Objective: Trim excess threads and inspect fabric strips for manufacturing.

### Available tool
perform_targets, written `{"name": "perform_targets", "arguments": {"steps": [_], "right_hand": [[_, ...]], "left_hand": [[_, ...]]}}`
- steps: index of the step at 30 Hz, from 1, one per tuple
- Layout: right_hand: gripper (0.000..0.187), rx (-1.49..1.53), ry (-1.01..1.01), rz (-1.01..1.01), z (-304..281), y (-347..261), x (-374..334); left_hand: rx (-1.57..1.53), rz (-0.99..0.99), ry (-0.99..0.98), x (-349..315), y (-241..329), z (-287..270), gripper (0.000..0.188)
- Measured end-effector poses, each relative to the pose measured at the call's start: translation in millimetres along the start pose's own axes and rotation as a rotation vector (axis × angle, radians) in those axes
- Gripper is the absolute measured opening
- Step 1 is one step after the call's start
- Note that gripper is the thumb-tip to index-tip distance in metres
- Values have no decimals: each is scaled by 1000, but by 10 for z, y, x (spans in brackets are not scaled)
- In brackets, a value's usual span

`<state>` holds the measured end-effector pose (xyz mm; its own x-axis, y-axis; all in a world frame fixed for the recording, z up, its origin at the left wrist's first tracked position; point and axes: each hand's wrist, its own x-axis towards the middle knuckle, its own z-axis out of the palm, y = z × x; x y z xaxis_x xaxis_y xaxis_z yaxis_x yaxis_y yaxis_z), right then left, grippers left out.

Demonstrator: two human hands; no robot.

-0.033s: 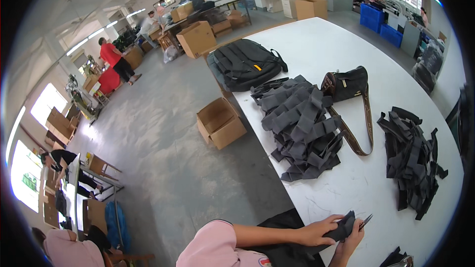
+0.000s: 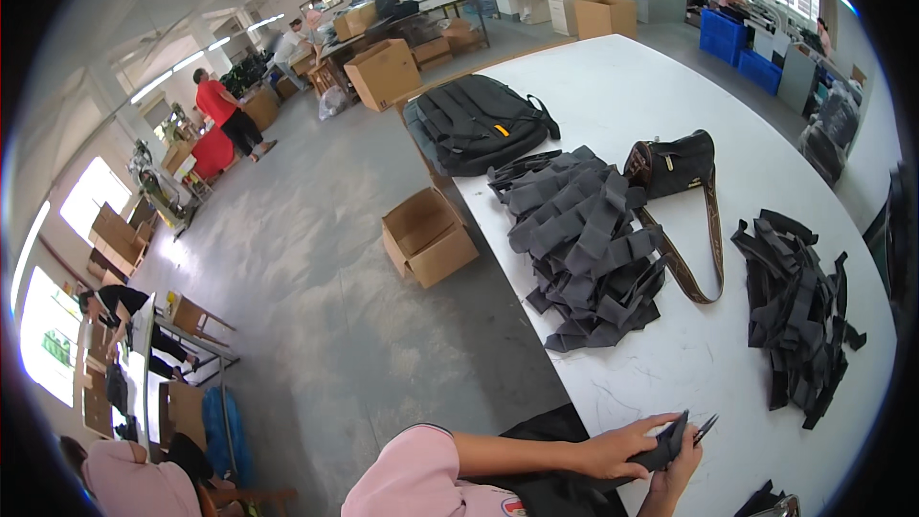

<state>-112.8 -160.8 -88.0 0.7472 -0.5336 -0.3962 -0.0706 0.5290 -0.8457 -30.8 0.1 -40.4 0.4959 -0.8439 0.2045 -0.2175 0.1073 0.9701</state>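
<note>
At the table's near edge, a dark grey fabric piece point(image 2: 661, 452) is gripped between my two hands. My left hand point(image 2: 617, 448) pinches it from the left, thumb below and fingers above. My right hand point(image 2: 682, 467) closes round its right end and also holds small pointed snips point(image 2: 706, 428), whose blades point up and right, away from the fabric. The snips' handles are hidden in the palm. Ahead lies a large heap of similar grey fabric pieces point(image 2: 589, 249). A second heap of dark strips point(image 2: 799, 316) is farther right.
On the white table point(image 2: 574, 86) are a black backpack point(image 2: 483, 124) and a small black bag point(image 2: 675, 163) with a patterned strap. A dark item with metal point(image 2: 771, 503) is at the near right edge. An open cardboard box point(image 2: 429, 239) stands left of the table. Other people work farther off.
The fabric piece has tilted slightly in my hands, and the snips' tips have shifted a little left. Both hands keep their grip.
</note>
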Motion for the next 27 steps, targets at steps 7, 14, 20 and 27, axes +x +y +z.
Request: {"name": "perform_targets", "arguments": {"steps": [7, 14, 20, 27], "right_hand": [[26, 149, -57, 134, -262, 244, -95], [11, -248, 17, -213, 681, -150, -373], [14, -259, 288, -275, 286, -195, -651], [31, -902, 291, -622, 201, -224, -930]], "left_hand": [[175, 202, -86, 22, -282, 51, 35], [-44, -124, -129, 39, -140, -509, 47], [-102, -81, -208, 207, -271, -356, 46], [-94, -130, -191, 205, -232, -240, 45]]}}
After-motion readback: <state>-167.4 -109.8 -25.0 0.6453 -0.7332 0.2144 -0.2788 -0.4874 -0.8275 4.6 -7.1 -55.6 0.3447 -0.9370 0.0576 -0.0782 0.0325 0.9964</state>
